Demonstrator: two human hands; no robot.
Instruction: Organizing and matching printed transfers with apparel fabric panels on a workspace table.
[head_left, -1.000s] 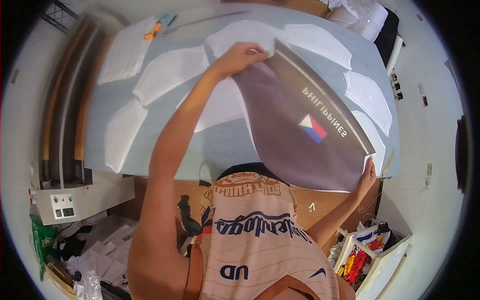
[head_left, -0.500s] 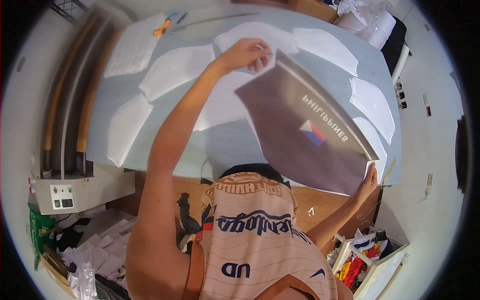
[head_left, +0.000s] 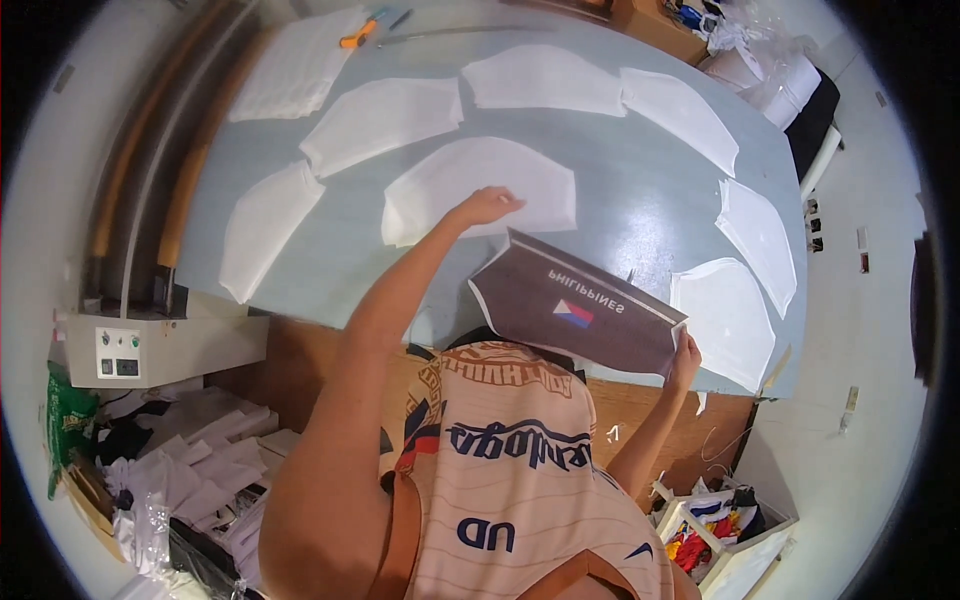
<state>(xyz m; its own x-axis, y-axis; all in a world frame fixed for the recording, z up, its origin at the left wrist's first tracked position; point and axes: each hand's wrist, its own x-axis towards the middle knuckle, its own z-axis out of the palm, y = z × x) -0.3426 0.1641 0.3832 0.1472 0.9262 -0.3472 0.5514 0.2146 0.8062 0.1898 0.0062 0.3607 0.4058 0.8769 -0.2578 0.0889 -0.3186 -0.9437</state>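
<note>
A dark grey fabric panel (head_left: 620,322) with pale lettering, a small flag print and white edges hangs slanted over the table's near edge. Its right-hand corner is pinched by my right hand (head_left: 683,362). My left hand (head_left: 488,205) is closed above a white curved fabric stack (head_left: 430,190), apart from the panel's upper left corner. Whether anything is between its fingers I cannot make out. Close to my right hand lies another white curved stack (head_left: 725,320).
More white pieces (head_left: 385,115) form an arc on the blue-grey table (head_left: 350,230). An orange cutter (head_left: 358,36) and a metal ruler (head_left: 450,34) lie at the far left. A press-like machine (head_left: 170,350) stands left; a bin of coloured fabric (head_left: 735,540) stands lower right.
The dark panel has come lower and nearer to me, still in my right hand. My left hand has moved down, away from the panel's corner. The view has shifted slightly.
</note>
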